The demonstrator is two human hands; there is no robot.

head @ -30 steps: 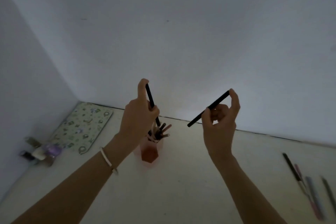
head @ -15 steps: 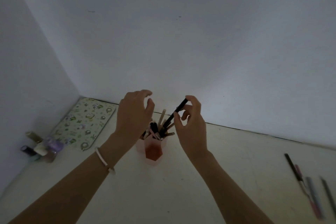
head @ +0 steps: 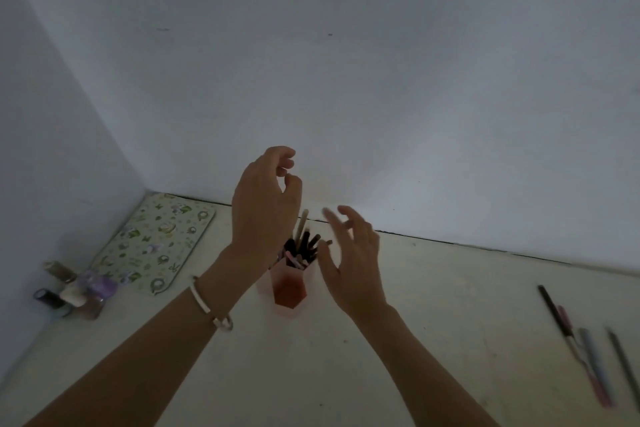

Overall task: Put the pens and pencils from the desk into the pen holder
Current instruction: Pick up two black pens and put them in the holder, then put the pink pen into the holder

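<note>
A pink hexagonal pen holder (head: 290, 289) stands on the pale desk near the back wall, with several pens and pencils (head: 303, 244) sticking out of its top. My left hand (head: 265, 203) hovers above and left of the holder, fingers curled apart, holding nothing. My right hand (head: 351, 258) is just right of the holder, fingers spread and empty. Several pens and pencils lie on the desk at the far right: a black pen (head: 554, 308), a pink pen (head: 585, 357), a grey-blue pen (head: 595, 362) and a dark pencil (head: 623, 362).
A patterned green and white pad (head: 159, 241) lies in the back left corner. A cluster of small bottles (head: 74, 289) stands beside the left wall. White walls close off the desk at the back and left. A bracelet is on my left wrist.
Both hands held a black pen one second ago. The left pen went into the holder first, then the right one. Both hands are now empty and lifting away from the holder.
</note>
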